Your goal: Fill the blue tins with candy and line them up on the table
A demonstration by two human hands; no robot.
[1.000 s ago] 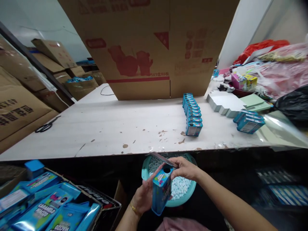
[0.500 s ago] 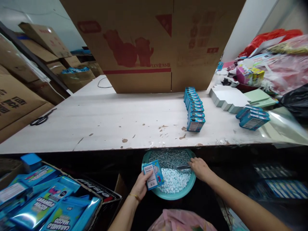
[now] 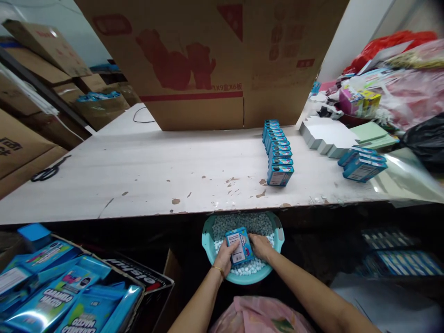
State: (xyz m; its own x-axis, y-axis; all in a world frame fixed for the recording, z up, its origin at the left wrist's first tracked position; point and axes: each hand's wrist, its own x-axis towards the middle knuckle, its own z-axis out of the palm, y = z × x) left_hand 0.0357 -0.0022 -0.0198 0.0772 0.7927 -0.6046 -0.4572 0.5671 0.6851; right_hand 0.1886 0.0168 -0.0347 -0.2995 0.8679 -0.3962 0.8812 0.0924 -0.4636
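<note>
My left hand (image 3: 225, 256) is closed on a small blue printed box (image 3: 240, 245), held tilted above a turquoise basin (image 3: 205, 238). Small white and pale blue candy-like pieces (image 3: 248, 267) fill the basin. My right hand (image 3: 262, 246) is curled right against the box's right side, over the basin. The slim grey metal tool that showed in its fingers a moment ago is hidden behind the hand and the box. On the table's right part, a row of similar blue boxes (image 3: 280, 175) stands upright.
The white table (image 3: 156, 171) has a large carton (image 3: 197, 108) at its back. Several blue boxes (image 3: 362, 167) and white card stacks (image 3: 328, 132) are at the right. Black scissors (image 3: 46, 172) lie left. Below, a carton holds blue candy bags (image 3: 52, 296).
My right hand has moved left from the basin's right rim to the box. My left hand has brought the box rightward over the basin's middle. The view has shifted slightly.
</note>
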